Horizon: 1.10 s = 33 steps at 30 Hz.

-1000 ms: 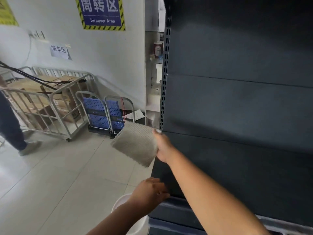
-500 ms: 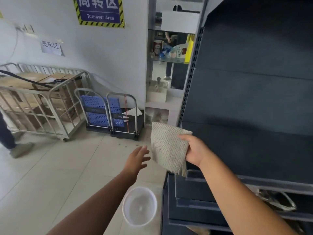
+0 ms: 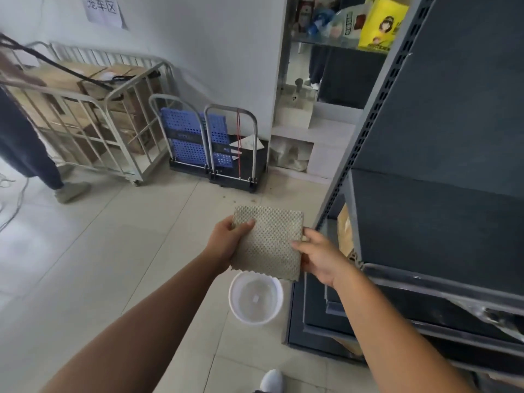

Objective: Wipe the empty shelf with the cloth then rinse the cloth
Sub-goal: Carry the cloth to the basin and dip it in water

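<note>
A folded beige waffle-textured cloth (image 3: 269,242) hangs in the air in front of me, held by both hands. My left hand (image 3: 228,243) grips its upper left edge with the thumb on top. My right hand (image 3: 321,258) pinches its right edge. Directly below the cloth a white bucket (image 3: 255,299) with clear water stands on the tiled floor. The dark grey shelf unit (image 3: 439,194) rises on the right, its upper boards bare.
Two folded blue platform trolleys (image 3: 209,143) lean against the wall ahead. A metal cage cart (image 3: 93,117) with cardboard boxes stands at left, a person's leg (image 3: 31,157) beside it. Tiled floor (image 3: 85,251) stretches to the left. My shoe (image 3: 272,380) shows at the bottom.
My right hand pulled the cloth off the shelf and down over the bucket. My left hand rose and took hold of the cloth's left edge. My view tilted downward.
</note>
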{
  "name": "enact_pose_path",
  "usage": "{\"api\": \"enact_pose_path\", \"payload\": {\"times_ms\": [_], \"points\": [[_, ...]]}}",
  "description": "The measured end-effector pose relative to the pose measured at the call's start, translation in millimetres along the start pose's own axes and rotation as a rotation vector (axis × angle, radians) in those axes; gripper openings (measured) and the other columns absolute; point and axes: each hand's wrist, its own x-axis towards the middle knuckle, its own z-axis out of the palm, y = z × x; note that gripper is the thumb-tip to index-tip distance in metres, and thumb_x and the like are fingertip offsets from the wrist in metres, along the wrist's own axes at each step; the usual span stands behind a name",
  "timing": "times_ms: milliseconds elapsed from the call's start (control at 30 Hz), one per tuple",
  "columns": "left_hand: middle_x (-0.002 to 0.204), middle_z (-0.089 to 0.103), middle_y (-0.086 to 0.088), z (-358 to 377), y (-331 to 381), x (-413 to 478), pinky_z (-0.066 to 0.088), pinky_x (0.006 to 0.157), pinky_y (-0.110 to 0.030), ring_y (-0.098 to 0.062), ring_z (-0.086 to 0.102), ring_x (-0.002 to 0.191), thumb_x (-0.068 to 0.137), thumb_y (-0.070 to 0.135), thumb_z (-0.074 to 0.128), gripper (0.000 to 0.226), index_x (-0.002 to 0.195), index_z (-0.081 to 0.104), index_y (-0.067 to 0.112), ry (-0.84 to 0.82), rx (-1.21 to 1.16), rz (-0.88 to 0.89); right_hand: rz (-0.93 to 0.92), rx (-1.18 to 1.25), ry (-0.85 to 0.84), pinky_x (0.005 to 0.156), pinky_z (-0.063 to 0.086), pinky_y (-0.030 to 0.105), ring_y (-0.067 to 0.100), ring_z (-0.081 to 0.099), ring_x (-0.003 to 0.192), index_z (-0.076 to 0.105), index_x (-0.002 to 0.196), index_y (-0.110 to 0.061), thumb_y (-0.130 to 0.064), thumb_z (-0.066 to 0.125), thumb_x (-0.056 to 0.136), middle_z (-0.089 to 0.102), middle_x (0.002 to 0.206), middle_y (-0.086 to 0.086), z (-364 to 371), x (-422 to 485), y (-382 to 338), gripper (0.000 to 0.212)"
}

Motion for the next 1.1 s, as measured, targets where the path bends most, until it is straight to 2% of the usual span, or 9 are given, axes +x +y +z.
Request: {"api": "enact_pose_path", "payload": {"times_ms": [67, 233, 400, 600, 700, 767, 900, 1000, 1100], "points": [[0.103, 0.072, -0.010, -1, -8, 7, 0.056, 0.082, -0.046, -0.028, 0.069, 0.093, 0.086, 0.025, 0.067, 0.020, 0.102, 0.068, 0.012, 0.002, 0.046, -0.021, -0.034, -0.053, 0.091, 0.080, 0.058, 0.044, 0.023, 0.069, 0.094, 0.065, 0.111, -0.017, -0.008, 0.055, 0.093, 0.073, 0.102, 0.004, -2, 19, 17, 0.022], [0.108, 0.068, -0.004, -8, -39, 25, 0.057, 0.082, -0.047, -0.023, 0.065, 0.098, 0.074, 0.018, 0.076, 0.037, 0.106, 0.061, 0.027, -0.015, 0.169, -0.082, -0.101, -0.060, 0.198, 0.083, 0.058, 0.047, 0.024, 0.070, 0.093, 0.066, 0.098, -0.027, -0.010, 0.057, 0.092, 0.074, 0.099, 0.005, 4, 63, 43, 0.021], [0.107, 0.068, -0.005, -19, -80, 46, 0.056, 0.084, -0.048, -0.024, 0.065, 0.098, 0.075, 0.002, 0.072, 0.042, 0.110, 0.061, 0.023, 0.030, 0.176, -0.161, -0.080, -0.165, 0.214, 0.085, 0.057, 0.050, 0.021, 0.070, 0.093, 0.065, 0.095, -0.038, -0.021, 0.060, 0.090, 0.074, 0.100, 0.001, 4, 98, 78, 0.019], [0.093, 0.073, 0.002, -33, -150, 105, 0.058, 0.075, -0.037, -0.015, 0.068, 0.086, 0.076, 0.008, 0.075, 0.028, 0.096, 0.067, 0.027, -0.012, 0.281, -0.227, 0.006, -0.259, 0.365, 0.087, 0.056, 0.044, 0.017, 0.067, 0.096, 0.062, 0.117, -0.023, -0.018, 0.063, 0.089, 0.070, 0.104, -0.002, -7, 153, 151, 0.028], [0.085, 0.070, -0.006, -47, -218, 142, 0.054, 0.066, -0.033, -0.014, 0.064, 0.074, 0.077, 0.009, 0.072, 0.022, 0.092, 0.067, 0.024, -0.018, 0.348, -0.265, 0.094, -0.248, 0.418, 0.085, 0.056, 0.041, 0.015, 0.065, 0.095, 0.060, 0.120, -0.021, -0.009, 0.059, 0.089, 0.068, 0.105, -0.002, -5, 199, 215, 0.033], [0.077, 0.068, 0.000, -58, -273, 165, 0.052, 0.061, -0.028, -0.009, 0.061, 0.067, 0.078, 0.008, 0.068, 0.024, 0.093, 0.067, 0.027, -0.034, 0.385, -0.306, 0.142, -0.251, 0.456, 0.082, 0.056, 0.037, 0.009, 0.064, 0.093, 0.060, 0.121, -0.022, -0.007, 0.057, 0.089, 0.068, 0.106, -0.002, -3, 230, 266, 0.035], [0.080, 0.070, 0.004, -80, -388, 209, 0.055, 0.066, -0.029, -0.009, 0.063, 0.072, 0.081, 0.006, 0.065, 0.032, 0.100, 0.067, 0.031, -0.065, 0.370, -0.400, 0.215, -0.287, 0.506, 0.068, 0.051, 0.025, 0.006, 0.063, 0.091, 0.060, 0.119, -0.023, -0.010, 0.059, 0.089, 0.067, 0.105, -0.002, -7, 289, 370, 0.033], [0.086, 0.070, 0.001, -94, -474, 251, 0.057, 0.071, -0.035, -0.015, 0.065, 0.078, 0.082, 0.008, 0.062, 0.036, 0.110, 0.064, 0.031, -0.076, 0.371, -0.437, 0.263, -0.312, 0.508, 0.069, 0.055, 0.034, 0.010, 0.065, 0.085, 0.061, 0.115, -0.029, -0.012, 0.061, 0.087, 0.067, 0.099, -0.003, -13, 343, 446, 0.033], [0.082, 0.069, 0.000, -102, -560, 300, 0.055, 0.063, -0.036, -0.022, 0.066, 0.076, 0.082, 0.008, 0.056, 0.039, 0.112, 0.062, 0.032, -0.091, 0.395, -0.487, 0.259, -0.331, 0.549, 0.072, 0.057, 0.041, 0.021, 0.068, 0.085, 0.063, 0.105, -0.035, -0.011, 0.060, 0.083, 0.070, 0.095, -0.001, -21, 405, 525, 0.033]]}}
